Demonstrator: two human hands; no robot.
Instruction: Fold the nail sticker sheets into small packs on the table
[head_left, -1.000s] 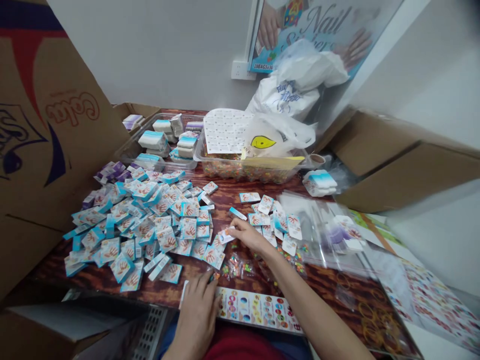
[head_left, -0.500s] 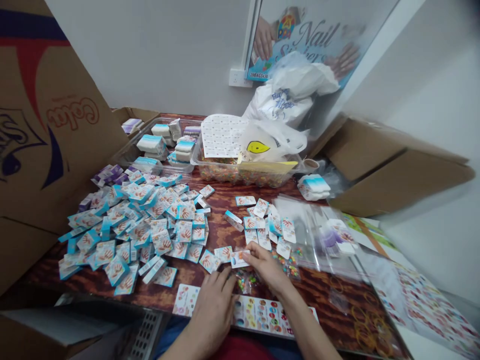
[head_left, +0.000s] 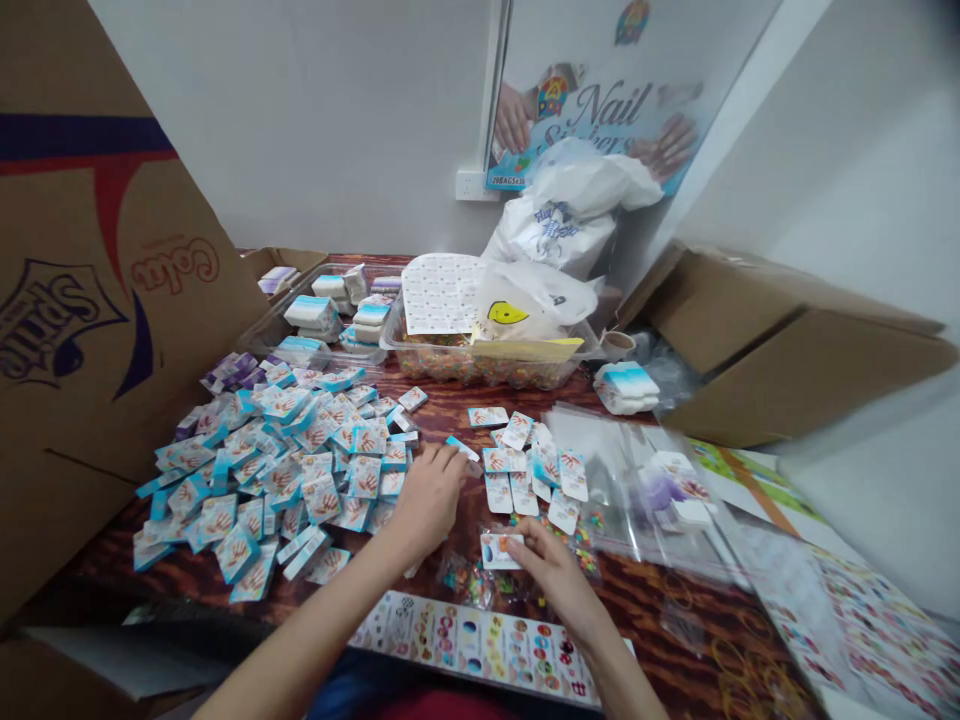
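Your left hand (head_left: 427, 500) lies open and relaxed over the near right edge of the big pile of blue-and-white cards (head_left: 281, 470), fingers spread and resting toward the cards, with no clear grip on any of them. Your right hand (head_left: 553, 580) is pinching a small white card (head_left: 499, 551) between thumb and fingers, low over the table and just below the smaller group of loose cards (head_left: 525, 475). Small plastic bags of colored bits (head_left: 466, 580) lie just left of that hand, and a long sticker sheet (head_left: 472, 650) lies on the table nearest you. To the right, a clear plastic bag (head_left: 637, 490) lies flat with cards inside it. Farther back, a clear tray (head_left: 315, 320) holds stacks of cards, and beside it a plastic tub (head_left: 480, 368) holds colored bits under a white sheet (head_left: 441, 293) and a bag with a yellow smiley (head_left: 508, 313). A white sack (head_left: 562, 210) leans against a nail sticker poster (head_left: 600, 110), and cardboard box flaps (head_left: 112, 300) rise on the left.
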